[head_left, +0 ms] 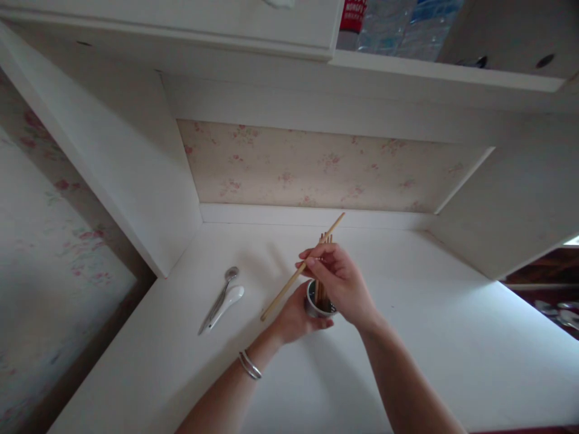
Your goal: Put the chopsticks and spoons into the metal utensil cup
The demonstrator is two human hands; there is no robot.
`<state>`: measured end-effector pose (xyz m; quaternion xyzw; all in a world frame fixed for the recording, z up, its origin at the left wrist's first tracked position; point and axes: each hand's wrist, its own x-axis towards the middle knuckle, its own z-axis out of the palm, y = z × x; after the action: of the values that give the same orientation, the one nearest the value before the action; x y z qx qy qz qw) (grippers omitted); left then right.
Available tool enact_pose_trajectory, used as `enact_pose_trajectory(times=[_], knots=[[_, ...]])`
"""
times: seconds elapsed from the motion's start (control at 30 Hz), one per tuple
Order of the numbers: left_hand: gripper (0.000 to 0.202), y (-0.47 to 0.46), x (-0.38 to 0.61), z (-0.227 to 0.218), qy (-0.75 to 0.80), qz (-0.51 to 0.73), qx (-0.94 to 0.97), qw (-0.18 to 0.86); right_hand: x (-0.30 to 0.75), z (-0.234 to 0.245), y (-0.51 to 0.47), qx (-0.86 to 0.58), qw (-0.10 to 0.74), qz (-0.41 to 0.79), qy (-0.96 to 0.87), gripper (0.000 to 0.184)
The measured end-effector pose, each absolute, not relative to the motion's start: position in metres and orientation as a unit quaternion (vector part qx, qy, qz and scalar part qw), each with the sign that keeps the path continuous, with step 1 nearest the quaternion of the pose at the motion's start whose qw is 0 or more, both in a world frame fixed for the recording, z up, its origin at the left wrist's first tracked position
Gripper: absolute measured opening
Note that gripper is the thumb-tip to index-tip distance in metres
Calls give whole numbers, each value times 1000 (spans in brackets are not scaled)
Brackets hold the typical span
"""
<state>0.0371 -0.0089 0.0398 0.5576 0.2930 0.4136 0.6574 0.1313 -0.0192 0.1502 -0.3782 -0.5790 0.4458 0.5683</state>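
My left hand (294, 316) is wrapped round a small metal cup (315, 309) with a pale rim. Several wooden chopsticks (320, 292) stand in the cup, their upper ends rising behind my other hand. Above the cup, my right hand (337, 274) pinches a single light wooden chopstick (284, 289) between thumb and fingers. That chopstick slants from lower left to upper right, outside the cup. To the left, a white spoon (231, 298) lies on the white desk (362, 374), beside a metal spoon (231, 273) with a long handle.
White side panels (149, 175) bound the desk left and right, with a low ledge (271, 214) along its back. Overhead is a cabinet shelf (443, 71) holding clear plastic bottles (389, 27). At the far right are blurred shiny objects (567, 314).
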Motion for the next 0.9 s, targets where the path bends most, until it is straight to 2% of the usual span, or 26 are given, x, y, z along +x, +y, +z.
enact_pose_trajectory(times=[0.07, 0.13, 0.27, 0.43, 0.63, 0.9], knots=[[79, -7, 33, 31, 259, 415, 571, 659, 150, 160, -14, -382, 608, 424, -553, 27], [78, -5, 31, 25, 253, 423, 572, 656, 169, 164, -8, -403, 632, 388, -536, 33], [76, -3, 30, 25, 266, 428, 577, 643, 197, 152, 2, -468, 639, 326, -516, 37], [76, -4, 28, 31, 268, 433, 573, 643, 206, 129, 5, -549, 563, 290, -546, 31], [79, -1, 29, 29, 265, 434, 555, 659, 198, 106, 6, -618, 470, 216, -591, 32], [81, 0, 31, 26, 251, 440, 552, 662, 191, 92, 6, -659, 407, 188, -604, 38]])
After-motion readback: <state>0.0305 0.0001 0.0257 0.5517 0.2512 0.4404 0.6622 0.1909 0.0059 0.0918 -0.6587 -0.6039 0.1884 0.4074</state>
